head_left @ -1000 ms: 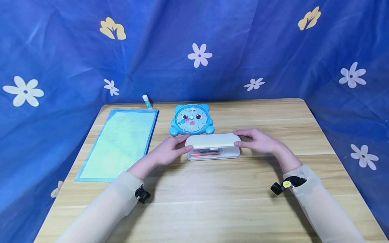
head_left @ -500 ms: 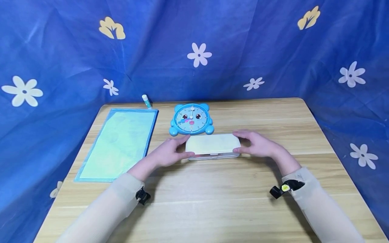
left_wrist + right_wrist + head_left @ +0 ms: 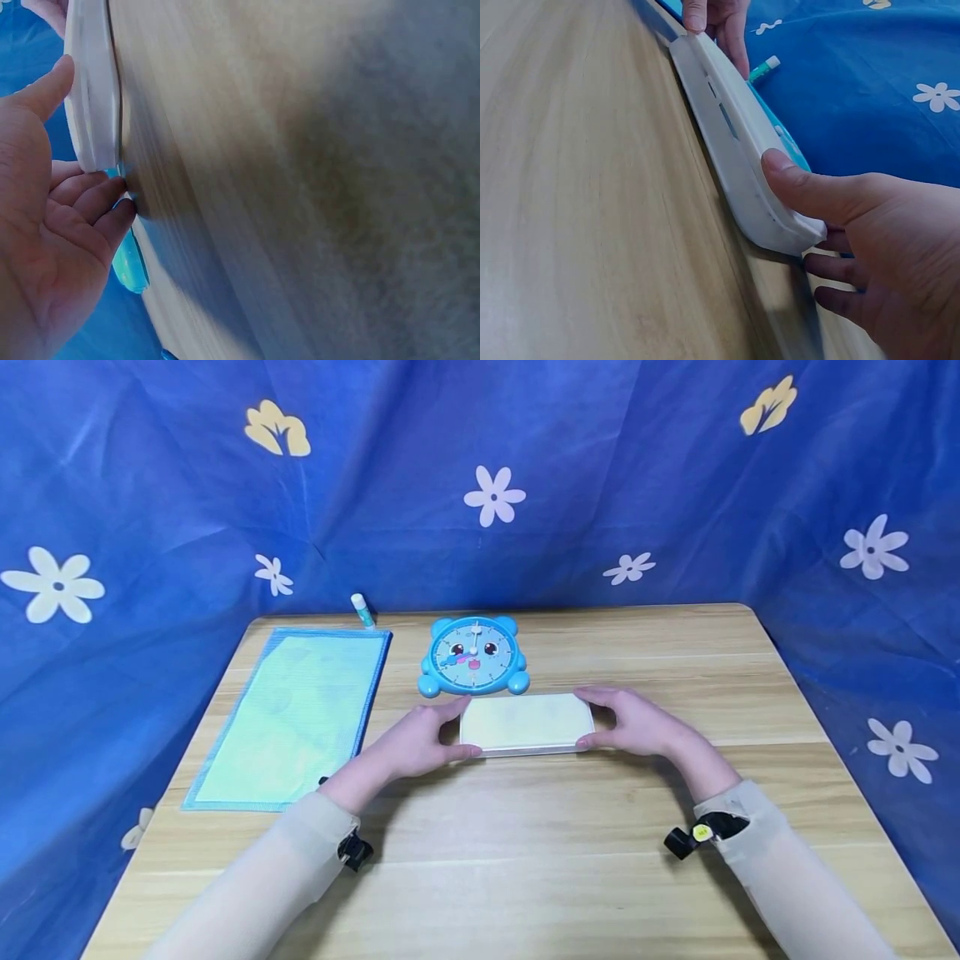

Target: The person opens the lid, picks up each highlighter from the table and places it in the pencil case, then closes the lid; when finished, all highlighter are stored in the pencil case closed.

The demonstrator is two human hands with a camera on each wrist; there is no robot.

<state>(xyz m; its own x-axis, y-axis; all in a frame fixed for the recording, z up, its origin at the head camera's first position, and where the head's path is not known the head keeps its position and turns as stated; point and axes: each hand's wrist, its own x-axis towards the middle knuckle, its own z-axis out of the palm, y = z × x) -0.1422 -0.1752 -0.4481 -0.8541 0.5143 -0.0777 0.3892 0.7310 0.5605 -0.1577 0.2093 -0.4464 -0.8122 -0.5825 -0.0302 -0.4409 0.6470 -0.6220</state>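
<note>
A white pencil case (image 3: 527, 723) lies on the wooden table with its lid down. My left hand (image 3: 417, 740) holds its left end, thumb on the front edge and fingers round the back. At the other end my right hand (image 3: 634, 723) grips it the same way. In the right wrist view the case (image 3: 739, 150) shows a clear lower shell under the white lid, with my right thumb (image 3: 787, 171) on the lid's edge. The left wrist view shows the case's end (image 3: 94, 90) between my left thumb and fingers. Its contents are hidden.
Just behind the case lies a blue bear-shaped toy clock (image 3: 474, 657). A blue-edged mesh document pouch (image 3: 300, 718) lies flat on the left. A small glue stick (image 3: 363, 610) stands near the back edge, before a blue flowered cloth (image 3: 555, 435).
The pencil case's lid has come down from partly raised to closed, covering the pencils inside. Both thumbs have moved down and toward me with its front edge.
</note>
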